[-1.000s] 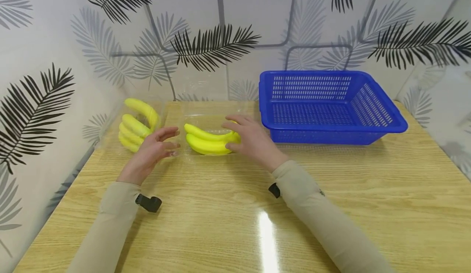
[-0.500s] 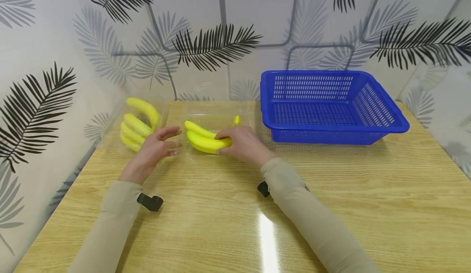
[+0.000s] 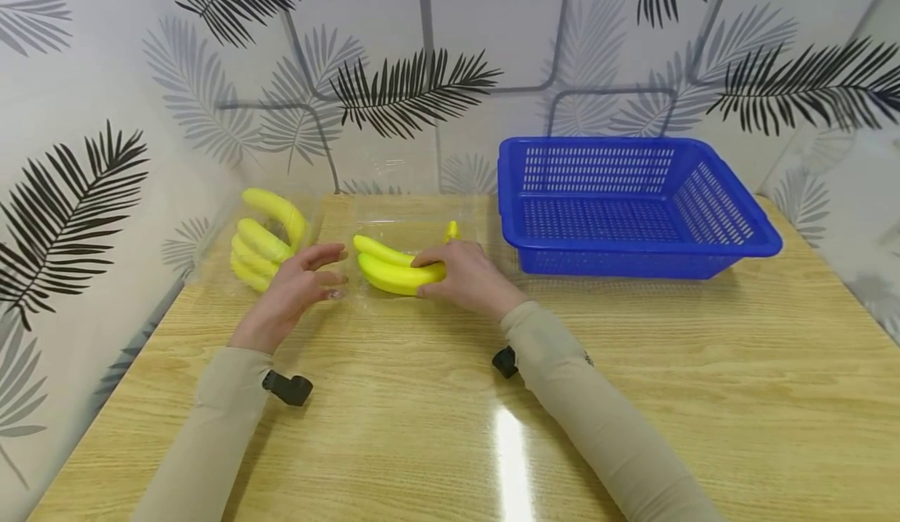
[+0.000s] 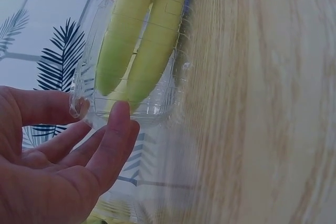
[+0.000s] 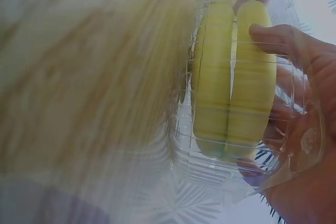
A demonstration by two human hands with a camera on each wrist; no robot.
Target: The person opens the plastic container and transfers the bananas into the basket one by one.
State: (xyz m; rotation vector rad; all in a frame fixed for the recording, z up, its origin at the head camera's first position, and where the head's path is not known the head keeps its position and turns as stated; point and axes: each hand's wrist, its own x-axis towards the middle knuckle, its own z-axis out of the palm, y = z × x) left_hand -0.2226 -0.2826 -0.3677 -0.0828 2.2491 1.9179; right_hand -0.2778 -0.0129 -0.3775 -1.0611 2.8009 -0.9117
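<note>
- The table point(image 3: 394, 412) stands before the wall point(image 3: 492, 22).
- On the table's left side lies the left box point(image 3: 218, 264), with bananas point(image 3: 260, 239) in it.
- Right of it is the middle box point(image 3: 415, 233), with more bananas point(image 3: 394, 273).
- The basket point(image 3: 605, 262) sits farther right, near the wall.
- The left hand point(image 3: 291, 295) is at the middle box's left end.
- The right hand point(image 3: 471, 276) is at its right end, on the bananas.

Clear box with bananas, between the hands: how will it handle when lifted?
The clear box probably flexes; its walls look thin. It may feel slippery, given the shiny plastic. Its bananas could shift, as gaps show beside them.
</note>
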